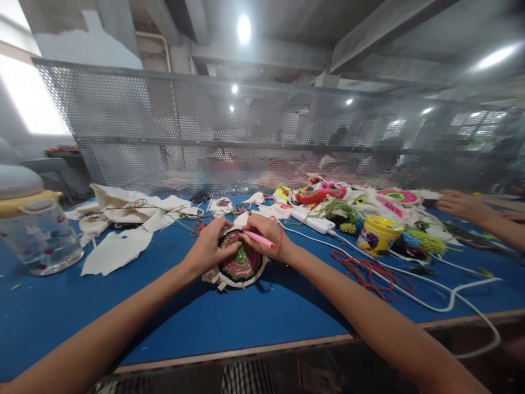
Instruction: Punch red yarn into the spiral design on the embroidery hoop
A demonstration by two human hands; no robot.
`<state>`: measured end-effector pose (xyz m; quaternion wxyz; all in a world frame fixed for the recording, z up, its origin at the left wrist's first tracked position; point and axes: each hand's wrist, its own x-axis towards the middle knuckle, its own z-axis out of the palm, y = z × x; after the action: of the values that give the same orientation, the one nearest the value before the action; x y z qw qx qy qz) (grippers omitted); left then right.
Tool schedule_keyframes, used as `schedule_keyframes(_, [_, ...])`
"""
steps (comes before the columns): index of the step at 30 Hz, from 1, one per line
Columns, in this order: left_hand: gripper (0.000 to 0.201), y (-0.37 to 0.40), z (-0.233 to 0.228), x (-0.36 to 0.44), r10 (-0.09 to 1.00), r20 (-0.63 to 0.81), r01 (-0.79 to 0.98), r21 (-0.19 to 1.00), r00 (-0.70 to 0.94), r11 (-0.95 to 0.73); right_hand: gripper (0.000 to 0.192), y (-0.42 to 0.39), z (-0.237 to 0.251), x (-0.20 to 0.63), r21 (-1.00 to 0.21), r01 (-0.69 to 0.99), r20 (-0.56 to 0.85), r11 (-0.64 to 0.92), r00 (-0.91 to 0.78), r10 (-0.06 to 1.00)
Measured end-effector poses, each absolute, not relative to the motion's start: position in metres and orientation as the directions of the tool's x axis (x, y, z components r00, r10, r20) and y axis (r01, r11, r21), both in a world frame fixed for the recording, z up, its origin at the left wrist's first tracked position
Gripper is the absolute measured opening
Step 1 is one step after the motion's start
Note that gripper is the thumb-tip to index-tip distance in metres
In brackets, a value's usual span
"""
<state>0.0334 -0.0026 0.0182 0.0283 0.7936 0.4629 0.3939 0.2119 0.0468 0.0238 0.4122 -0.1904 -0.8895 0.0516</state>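
Note:
A round embroidery hoop [241,268] is in front of me, low over the blue table. Its fabric carries rings of pink, green and dark yarn loops, with a white edge around them. My left hand [210,247] grips the hoop's upper left side, thumb resting on the loops. In my right hand [270,229] is a pink pen-like punch needle [259,239], slanted across the hoop's upper right. Its tip is hidden by my fingers. A thin orange-red yarn loops by my right wrist. The hoop's clamp shows at its lower left.
The blue table [197,328] carries white cloth scraps [117,251] at left beside a clear bottle [41,235]. At right lie red yarn [369,273], a white cable [435,309], a power strip [314,221], a yellow tub [379,235] and piled yarn pieces. Another person's hand [463,205] reaches in at far right.

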Motion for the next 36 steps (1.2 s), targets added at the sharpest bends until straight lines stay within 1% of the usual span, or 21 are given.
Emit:
schedule_keyframes(5, [0.021, -0.002, 0.02, 0.032, 0.758, 0.593, 0.703, 0.415, 0.272, -0.577, 0.007, 0.04, 0.031, 0.215, -0.363, 0.293, 0.676, 0.884, -0.571, 0.467])
schedule_keyframes(7, [0.023, -0.001, 0.02, 0.031, 0.774, 0.57, 0.687, 0.446, 0.276, -0.574, 0.008, 0.039, 0.033, 0.216, -0.415, 0.3, 0.66, 0.859, -0.551, 0.511])
schedule_keyframes(9, [0.024, -0.001, 0.02, 0.03, 0.787, 0.549, 0.676, 0.469, 0.281, -0.569, 0.011, 0.038, 0.034, 0.216, -0.497, 0.301, 0.633, 0.814, -0.516, 0.577])
schedule_keyframes(12, [0.025, 0.0, 0.019, 0.029, 0.785, 0.549, 0.669, 0.472, 0.287, -0.575, 0.014, 0.038, 0.035, 0.217, -0.582, 0.283, 0.606, 0.763, -0.475, 0.638])
schedule_keyframes(28, [0.025, 0.001, 0.018, 0.029, 0.76, 0.581, 0.657, 0.455, 0.293, -0.601, 0.017, 0.038, 0.034, 0.223, -0.592, 0.224, 0.659, 0.775, -0.42, 0.624])
schedule_keyframes(34, [0.025, 0.001, 0.017, 0.029, 0.769, 0.568, 0.659, 0.463, 0.293, -0.593, 0.02, 0.036, 0.037, 0.225, -0.493, 0.299, 0.687, 0.817, -0.443, 0.576])
schedule_keyframes(36, [0.024, 0.002, 0.017, 0.029, 0.77, 0.568, 0.656, 0.467, 0.291, -0.593, 0.021, 0.037, 0.037, 0.225, -0.487, 0.304, 0.693, 0.819, -0.436, 0.574])
